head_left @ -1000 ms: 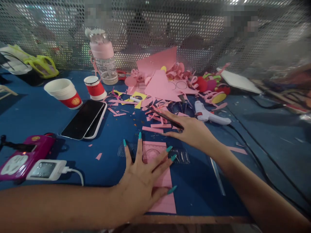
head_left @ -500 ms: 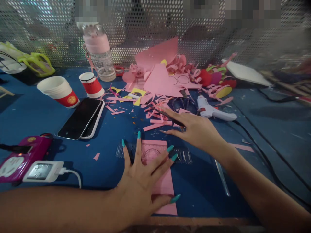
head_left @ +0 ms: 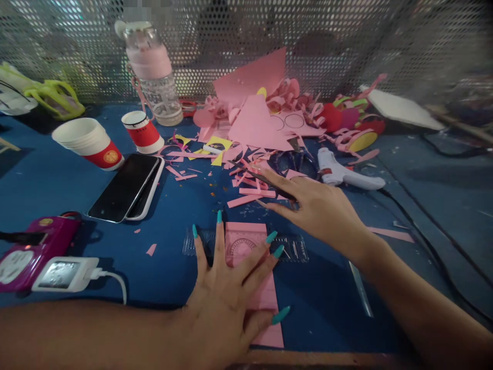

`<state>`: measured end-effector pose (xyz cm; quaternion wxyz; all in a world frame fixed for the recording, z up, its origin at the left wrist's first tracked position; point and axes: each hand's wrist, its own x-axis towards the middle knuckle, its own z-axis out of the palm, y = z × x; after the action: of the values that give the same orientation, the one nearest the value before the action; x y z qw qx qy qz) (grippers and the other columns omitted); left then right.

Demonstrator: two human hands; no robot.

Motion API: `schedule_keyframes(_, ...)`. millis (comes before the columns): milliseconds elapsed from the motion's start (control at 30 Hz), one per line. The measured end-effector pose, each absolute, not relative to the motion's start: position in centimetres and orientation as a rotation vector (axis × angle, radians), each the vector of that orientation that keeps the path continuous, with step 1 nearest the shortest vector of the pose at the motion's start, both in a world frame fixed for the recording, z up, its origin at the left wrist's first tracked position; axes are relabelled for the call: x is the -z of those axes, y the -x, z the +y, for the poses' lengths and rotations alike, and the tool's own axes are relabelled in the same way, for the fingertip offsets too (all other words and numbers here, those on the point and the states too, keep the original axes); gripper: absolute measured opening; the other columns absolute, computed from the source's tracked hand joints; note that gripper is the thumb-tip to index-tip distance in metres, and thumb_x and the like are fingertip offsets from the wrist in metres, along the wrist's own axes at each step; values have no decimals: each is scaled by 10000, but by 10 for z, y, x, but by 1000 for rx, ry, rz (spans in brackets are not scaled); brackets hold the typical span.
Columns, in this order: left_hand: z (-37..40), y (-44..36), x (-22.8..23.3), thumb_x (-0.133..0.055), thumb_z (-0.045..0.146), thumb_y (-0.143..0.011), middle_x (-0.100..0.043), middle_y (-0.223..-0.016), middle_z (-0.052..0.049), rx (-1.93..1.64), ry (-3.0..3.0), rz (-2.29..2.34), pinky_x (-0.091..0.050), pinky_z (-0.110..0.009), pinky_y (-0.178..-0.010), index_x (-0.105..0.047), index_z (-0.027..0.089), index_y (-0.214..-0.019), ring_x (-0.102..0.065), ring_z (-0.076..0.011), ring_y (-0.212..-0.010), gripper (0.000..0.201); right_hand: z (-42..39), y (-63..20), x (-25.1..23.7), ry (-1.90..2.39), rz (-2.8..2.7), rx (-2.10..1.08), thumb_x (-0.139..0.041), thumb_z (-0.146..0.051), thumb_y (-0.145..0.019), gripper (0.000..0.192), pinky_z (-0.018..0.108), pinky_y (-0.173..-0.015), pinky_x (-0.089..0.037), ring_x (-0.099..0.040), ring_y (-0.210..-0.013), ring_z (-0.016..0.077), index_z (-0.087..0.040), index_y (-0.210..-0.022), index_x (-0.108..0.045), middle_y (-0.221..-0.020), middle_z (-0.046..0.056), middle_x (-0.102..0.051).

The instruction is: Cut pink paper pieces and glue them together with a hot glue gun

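Observation:
My left hand lies flat with its fingers spread, over a clear ruler and a pink paper strip. The ruler, with a protractor pattern at its middle, lies across the strip's far end. Farther right, my right hand has a dark slim pointed tool between thumb and fingers. Its tip is over pink paper scraps; the exact kind of tool is unclear. Just beyond the hand lies a white glue gun.
A phone, paper cups and a water bottle stand at left. Nearer are a purple power adapter and a white charger. Pink sheets pile up by the mesh screen. A cable crosses the right side.
The view has shifted slightly. My left hand stays spread over the ruler and pink strip. My right hand remains above the scraps with the dark tool, with little visible movement.

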<state>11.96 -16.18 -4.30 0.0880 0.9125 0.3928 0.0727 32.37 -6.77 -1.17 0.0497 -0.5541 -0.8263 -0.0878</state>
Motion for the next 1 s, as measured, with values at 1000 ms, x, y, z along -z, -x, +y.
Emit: schedule_keyframes(1000, -160, -119, 46, -324, 538, -897, -127, -1535, 95, -194, -2760, 1136, 91, -796, -927, -214, 291, -1450, 69, -519, -1333, 616, -65, -340, 4, 1412, -2122, -384, -446, -330, -915, 438, 410, -999, -438, -532, -1182, 240, -296, -1352, -450, -1303, -36, -556)
